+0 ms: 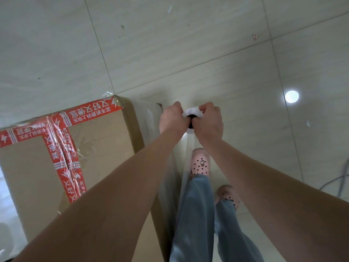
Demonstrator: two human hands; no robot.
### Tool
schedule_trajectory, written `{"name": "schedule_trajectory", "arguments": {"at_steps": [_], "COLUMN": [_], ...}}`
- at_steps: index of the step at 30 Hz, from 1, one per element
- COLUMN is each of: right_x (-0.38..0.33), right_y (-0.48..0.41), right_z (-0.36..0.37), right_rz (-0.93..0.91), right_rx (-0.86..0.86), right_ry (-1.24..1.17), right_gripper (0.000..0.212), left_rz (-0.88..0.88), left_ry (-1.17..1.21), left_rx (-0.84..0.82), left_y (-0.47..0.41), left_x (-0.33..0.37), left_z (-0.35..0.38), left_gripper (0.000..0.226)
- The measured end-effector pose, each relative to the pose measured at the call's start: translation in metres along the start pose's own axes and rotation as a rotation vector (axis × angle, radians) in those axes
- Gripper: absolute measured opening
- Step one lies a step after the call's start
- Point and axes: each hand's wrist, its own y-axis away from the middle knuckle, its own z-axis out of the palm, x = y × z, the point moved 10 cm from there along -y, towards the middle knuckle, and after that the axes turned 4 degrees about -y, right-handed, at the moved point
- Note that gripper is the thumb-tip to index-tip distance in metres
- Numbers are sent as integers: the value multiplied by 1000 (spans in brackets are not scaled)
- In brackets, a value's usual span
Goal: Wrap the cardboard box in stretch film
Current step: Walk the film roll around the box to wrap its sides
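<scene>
We locate the cardboard box (98,140) in the left and lower left of the frame, standing on the tiled floor (188,53), its top sealed with red printed tape (92,112). Its right-hand side face runs from frame centre down to the bottom edge, and stretch film (151,118) already lies over that face. Just right of the box's far corner, at frame centre, we see the film roll (192,112) end-on, its long axis upright. Both hands are together at the roll's top end, the left hand (172,118) and the right hand (209,123) each curled around it. The box lies left of the hands, with the left hand nearer. We judge that the next move carries the roll round that corner with the film taut.
</scene>
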Motion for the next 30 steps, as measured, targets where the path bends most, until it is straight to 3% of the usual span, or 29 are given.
{"name": "schedule_trajectory", "arguments": {"at_steps": [4, 6, 10, 13, 15, 18, 22, 25, 27, 30], "right_x": [-24, -28, -30, -33, -34, -36, -39, -51, -58, -63], "right_y": [-8, -9, -9, -14, -20, -27, -33, -40, -47, -52], "right_z": [5, 8, 12, 10, 8, 6, 13, 19, 17, 17], "right_rz": [-25, -30, -38, -62, -73, -59, 4, -15, -30, -35], "right_rx": [8, -2, -38, -48, -43, -28, -48, -52, -37, -37], "right_ry": [15, 13, 60, 95, 90, 44, 0, -50, -61, -55], "right_gripper": [29, 27, 21, 18, 17, 24, 37, 39, 35, 29], "left_rz": [-153, -21, 452, 536, 509, 304, -72, -242, -261, -29], "left_ry": [183, 21, -407, -544, -533, -386, 9, 318, 309, -34], "left_rx": [-6, 16, 81, 73, 60, 38, 34, 15, -51, -33], "left_y": [-11, -15, -10, -15, -22, -35, -45, -47, -50, -57], "left_x": [-22, -6, 50, 64, 67, 48, -2, -23, -22, 6], "left_z": [-11, -22, -27, -23, -27, -39, -52, -51, -47, -58], "left_gripper": [26, 26, 27, 22, 18, 11, 16, 23, 26, 31]}}
